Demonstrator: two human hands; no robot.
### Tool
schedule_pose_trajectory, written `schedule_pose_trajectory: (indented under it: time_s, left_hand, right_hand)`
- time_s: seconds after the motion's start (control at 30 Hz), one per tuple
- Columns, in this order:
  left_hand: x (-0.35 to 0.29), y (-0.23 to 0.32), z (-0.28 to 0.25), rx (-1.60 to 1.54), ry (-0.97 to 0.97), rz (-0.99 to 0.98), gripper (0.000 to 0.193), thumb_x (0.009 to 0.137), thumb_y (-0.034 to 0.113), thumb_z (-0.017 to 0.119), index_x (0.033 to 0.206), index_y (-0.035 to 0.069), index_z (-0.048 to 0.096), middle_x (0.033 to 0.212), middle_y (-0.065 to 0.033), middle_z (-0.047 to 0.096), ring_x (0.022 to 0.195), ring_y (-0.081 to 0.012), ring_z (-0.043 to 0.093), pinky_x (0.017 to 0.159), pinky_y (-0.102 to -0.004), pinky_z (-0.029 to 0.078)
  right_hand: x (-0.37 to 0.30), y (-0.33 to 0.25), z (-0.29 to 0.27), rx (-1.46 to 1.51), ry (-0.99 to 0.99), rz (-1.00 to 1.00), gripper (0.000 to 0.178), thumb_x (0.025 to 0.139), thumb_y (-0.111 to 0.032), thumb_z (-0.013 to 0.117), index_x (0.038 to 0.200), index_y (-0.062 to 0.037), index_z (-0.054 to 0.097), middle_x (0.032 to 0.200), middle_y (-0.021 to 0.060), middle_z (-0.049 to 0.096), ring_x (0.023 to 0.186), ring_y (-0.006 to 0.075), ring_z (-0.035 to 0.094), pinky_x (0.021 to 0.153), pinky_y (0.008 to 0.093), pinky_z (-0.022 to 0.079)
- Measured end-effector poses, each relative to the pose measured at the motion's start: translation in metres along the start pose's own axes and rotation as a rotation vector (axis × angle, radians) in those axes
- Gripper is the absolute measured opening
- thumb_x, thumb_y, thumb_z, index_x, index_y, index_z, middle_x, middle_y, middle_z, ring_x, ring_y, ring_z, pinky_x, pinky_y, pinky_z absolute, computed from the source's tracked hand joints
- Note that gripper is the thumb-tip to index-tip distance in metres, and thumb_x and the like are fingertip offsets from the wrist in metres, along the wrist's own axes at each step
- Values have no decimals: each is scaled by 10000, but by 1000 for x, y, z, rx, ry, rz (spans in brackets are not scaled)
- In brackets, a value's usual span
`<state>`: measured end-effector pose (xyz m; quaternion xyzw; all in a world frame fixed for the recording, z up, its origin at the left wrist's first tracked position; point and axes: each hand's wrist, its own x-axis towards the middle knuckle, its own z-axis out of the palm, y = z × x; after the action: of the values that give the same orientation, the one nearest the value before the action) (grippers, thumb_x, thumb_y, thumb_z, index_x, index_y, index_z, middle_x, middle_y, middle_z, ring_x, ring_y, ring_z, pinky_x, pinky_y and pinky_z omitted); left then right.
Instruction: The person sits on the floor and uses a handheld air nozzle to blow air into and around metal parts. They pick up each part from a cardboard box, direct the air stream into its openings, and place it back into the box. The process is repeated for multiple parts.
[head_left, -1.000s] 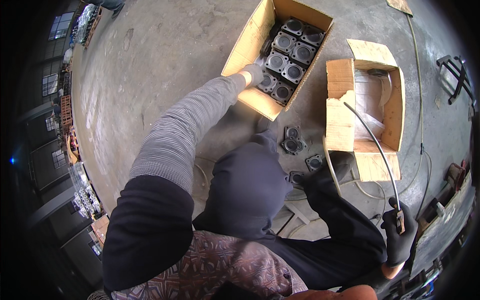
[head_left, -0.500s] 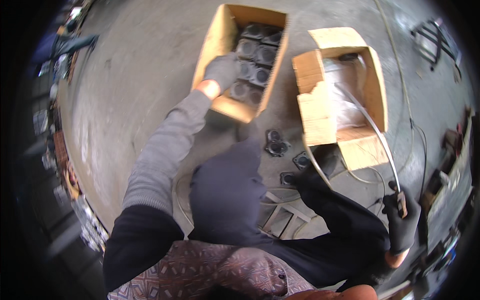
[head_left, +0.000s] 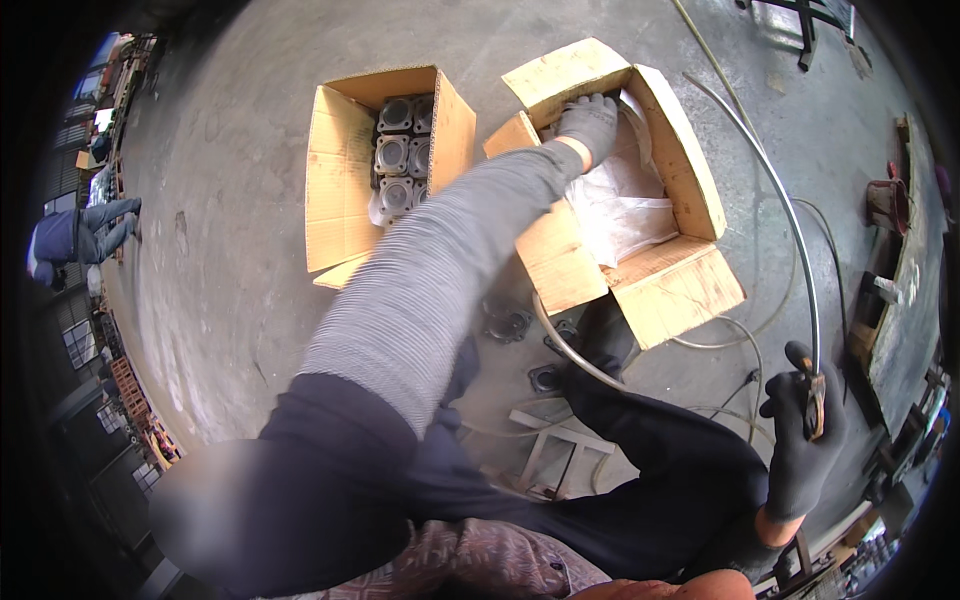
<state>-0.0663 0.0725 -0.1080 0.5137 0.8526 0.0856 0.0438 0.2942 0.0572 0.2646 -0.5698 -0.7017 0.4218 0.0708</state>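
Note:
My left hand (head_left: 588, 125), in a grey glove, reaches into the far left corner of the right cardboard box (head_left: 695, 150). Its fingers bend downward beside the clear plastic sheet (head_left: 625, 200) lining that box; whatever lies under them is hidden. In my right hand (head_left: 805, 430), gloved and off to the right, is what looks like an air blow gun with a long thin metal tube (head_left: 813, 300) pointing up and away. The left cardboard box (head_left: 340, 180) stands open, with rows of grey flanged metal parts (head_left: 392, 155), each with a round bore, packed inside.
Several similar dark parts (head_left: 508, 322) lie on the floor between my legs, near a small metal frame (head_left: 548, 440). Pale hoses (head_left: 565, 345) loop around the right box. A bench (head_left: 905, 290) lines the right side; a person (head_left: 75, 235) bends over at the far left.
My left hand has moved from the left box across to the inside of the right box. My right hand still holds the blow gun, its tube now swung clear of the right box.

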Motion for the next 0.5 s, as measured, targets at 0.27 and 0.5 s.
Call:
schedule_pose_trajectory:
  time_s: [0.27,0.5]
  left_hand:
    - [34,22,83,246,115,-172,301,954,159,546,1176,56,720,1160,-165,641,1065,-334,632,781,-492,542]
    - [31,11,69,157,59,-83,234,998,184,539,1100,134,743,1109,-143,697,979,-325,705,806,-498,568]
  right_hand:
    - [20,15,-6,0,-70,-44,396,998,54,624,1392,83,636,831,19,623,750,73,575,665,234,473]
    - [28,11,-10,-66,-81,-31,346,1002,32,662,1346,33,692,851,25,652,747,70,587,661,219,481]
